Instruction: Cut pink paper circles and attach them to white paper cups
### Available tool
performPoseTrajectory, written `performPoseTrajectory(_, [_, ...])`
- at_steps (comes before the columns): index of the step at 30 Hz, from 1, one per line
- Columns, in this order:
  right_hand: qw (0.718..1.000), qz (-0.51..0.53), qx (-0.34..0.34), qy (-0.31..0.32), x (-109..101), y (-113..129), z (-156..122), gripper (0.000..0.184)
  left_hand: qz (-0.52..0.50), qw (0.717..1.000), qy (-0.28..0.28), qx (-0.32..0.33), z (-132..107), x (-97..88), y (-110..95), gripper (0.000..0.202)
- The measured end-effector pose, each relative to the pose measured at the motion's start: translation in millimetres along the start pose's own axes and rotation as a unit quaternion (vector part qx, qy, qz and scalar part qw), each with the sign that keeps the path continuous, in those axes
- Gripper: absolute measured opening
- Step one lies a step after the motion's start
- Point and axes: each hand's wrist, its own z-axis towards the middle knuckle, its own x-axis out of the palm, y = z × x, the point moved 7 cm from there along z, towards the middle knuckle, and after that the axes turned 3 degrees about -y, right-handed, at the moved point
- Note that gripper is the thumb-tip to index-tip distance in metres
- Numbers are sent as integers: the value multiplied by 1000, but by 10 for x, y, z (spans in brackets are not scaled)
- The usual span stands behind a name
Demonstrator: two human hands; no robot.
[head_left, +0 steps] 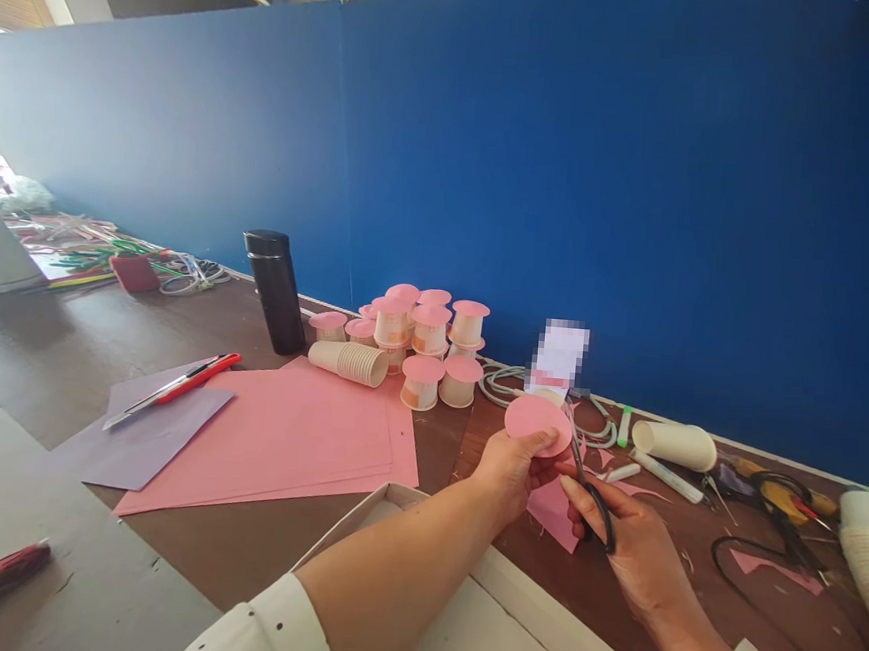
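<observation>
My left hand (509, 472) pinches a round pink paper disc (538, 424) near its lower edge, thumb on top. A pale rim shows just behind the disc; I cannot tell what it belongs to. In my right hand (634, 552) is a pair of scissors (598, 514) with black handles, its blades pointing up along the disc's right edge. Under both hands lies a pink paper piece (559, 516), partly hidden. Further left, several upturned paper cups (429, 335) topped with pink discs stand in a stacked group.
Left lie pink sheets (283, 424), purple paper (170, 435) and a red utility knife (197, 377). Behind them are a black flask (276, 293) and nested cups (348, 362). Scraps, cables (506, 376) and a white cup (673, 445) lie right, before a blue partition (565, 195). A shallow box (523, 633) sits below my arms.
</observation>
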Motion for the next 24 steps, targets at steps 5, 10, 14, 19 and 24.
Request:
performPoseTrajectory(5, [1000, -1, 6, 0, -8, -14, -1, 36, -1, 1000, 1, -4, 13, -7, 12, 31])
performPoseTrajectory(10, [1000, 1, 6, -4, -9, 9, -2, 35, -8, 1000, -5, -5, 13, -24, 12, 29])
performPoseTrajectory(14, [1000, -3, -3, -8, -7, 46, -13, 39, -9, 1000, -7, -6, 23, -25, 22, 27])
performPoseTrajectory(19, [999, -25, -23, -11, -16, 55, -10, 44, -5, 1000, 1, -2, 50, -30, 34, 27])
performPoseTrajectory(24, [1000, -21, -19, -12, -20, 52, 1, 44, -34, 999, -10, -4, 38, -37, 34, 33])
